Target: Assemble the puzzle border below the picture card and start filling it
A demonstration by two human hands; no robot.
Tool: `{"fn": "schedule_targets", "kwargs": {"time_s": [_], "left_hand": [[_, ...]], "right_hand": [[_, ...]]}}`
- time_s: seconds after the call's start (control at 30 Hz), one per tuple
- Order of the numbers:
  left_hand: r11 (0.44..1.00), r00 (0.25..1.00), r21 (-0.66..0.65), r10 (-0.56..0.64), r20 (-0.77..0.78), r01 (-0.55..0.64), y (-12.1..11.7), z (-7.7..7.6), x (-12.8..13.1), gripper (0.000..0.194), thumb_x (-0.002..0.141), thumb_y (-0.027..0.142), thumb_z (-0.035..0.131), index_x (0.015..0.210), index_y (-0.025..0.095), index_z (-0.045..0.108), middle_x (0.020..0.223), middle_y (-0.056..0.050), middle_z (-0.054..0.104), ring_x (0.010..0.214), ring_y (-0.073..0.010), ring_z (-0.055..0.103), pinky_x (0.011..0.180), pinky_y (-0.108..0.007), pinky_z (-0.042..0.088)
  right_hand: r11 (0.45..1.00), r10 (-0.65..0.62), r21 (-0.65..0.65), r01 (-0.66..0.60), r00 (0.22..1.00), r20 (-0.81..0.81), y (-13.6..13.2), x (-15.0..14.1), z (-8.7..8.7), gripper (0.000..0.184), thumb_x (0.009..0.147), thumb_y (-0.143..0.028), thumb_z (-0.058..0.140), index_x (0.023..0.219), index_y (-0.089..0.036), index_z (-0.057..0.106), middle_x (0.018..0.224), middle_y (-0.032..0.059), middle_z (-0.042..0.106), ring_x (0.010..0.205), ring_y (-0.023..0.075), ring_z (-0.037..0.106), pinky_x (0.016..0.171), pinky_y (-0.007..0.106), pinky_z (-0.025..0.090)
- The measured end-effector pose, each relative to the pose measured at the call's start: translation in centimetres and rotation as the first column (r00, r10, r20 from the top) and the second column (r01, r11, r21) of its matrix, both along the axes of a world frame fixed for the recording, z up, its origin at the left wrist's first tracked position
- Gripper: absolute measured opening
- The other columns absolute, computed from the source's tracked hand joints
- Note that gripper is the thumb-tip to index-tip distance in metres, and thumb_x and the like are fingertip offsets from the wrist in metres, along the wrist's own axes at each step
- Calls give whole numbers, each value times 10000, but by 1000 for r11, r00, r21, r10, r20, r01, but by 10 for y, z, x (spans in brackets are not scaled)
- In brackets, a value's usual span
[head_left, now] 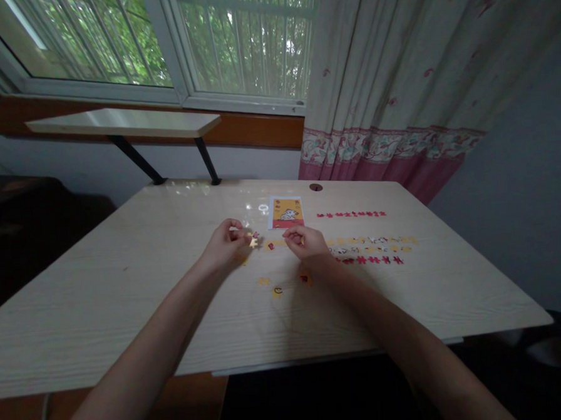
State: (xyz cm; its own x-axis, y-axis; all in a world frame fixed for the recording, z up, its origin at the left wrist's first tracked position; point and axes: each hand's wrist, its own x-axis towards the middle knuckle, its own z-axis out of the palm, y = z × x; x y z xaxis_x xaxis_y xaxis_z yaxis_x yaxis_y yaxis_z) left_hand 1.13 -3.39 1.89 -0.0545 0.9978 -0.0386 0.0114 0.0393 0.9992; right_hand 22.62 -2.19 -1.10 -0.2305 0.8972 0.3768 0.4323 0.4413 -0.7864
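Pinched between the fingertips of my left hand [224, 243] is a pale jigsaw puzzle piece [253, 241]. My right hand [307, 242] hovers over the table with its fingers curled together; whatever may be in them is hidden. Between the hands a yellow puzzle piece with a red mark [270, 246] lies at the left end of a yellow row. Closer to me are several loose pieces, among them a yellow piece with a dark curve [277, 291] and a piece with a dark red patch [305, 277]. A picture card of a white dog [287, 213] lies just beyond my hands.
Rows of yellow and white pieces [380, 240] and a row of red pieces [377, 261] extend to the right. Another red row [351, 214] lies farther back. A raised shelf [125, 123] stands at the back left of the wooden table [125, 306], below a window; a curtain [378, 104] hangs behind.
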Motion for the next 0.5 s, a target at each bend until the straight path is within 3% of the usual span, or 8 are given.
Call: {"fn": "schedule_targets", "kwargs": {"time_s": [0.1,0.33,0.5], "left_hand": [[999,999,-50,21,-27,-22,1,-6,-10,519,525,274,771,865,224,382,595,68,612,391,-89,513,427,-183,330],[975,970,-141,-193,-149,172,-1,-6,-9,511,497,284,749,794,229,336,540,70,598,404,-88,486,436,-192,333],[964,949,-143,-248,-196,222,0,-9,-3,431,530,239,707,749,227,336,517,63,582,475,-120,543,482,-213,354]], "right_hand": [[999,-47,32,44,992,113,1,7,6,121,767,-190,575,842,-192,671,722,4,646,661,129,574,680,254,453],[994,-31,106,-8,933,360,4,20,12,97,776,-162,609,820,-175,694,805,37,687,755,152,589,758,271,431],[994,-28,106,-25,880,474,7,31,15,98,804,-192,613,815,-187,710,840,48,698,818,174,600,795,291,427]]}}
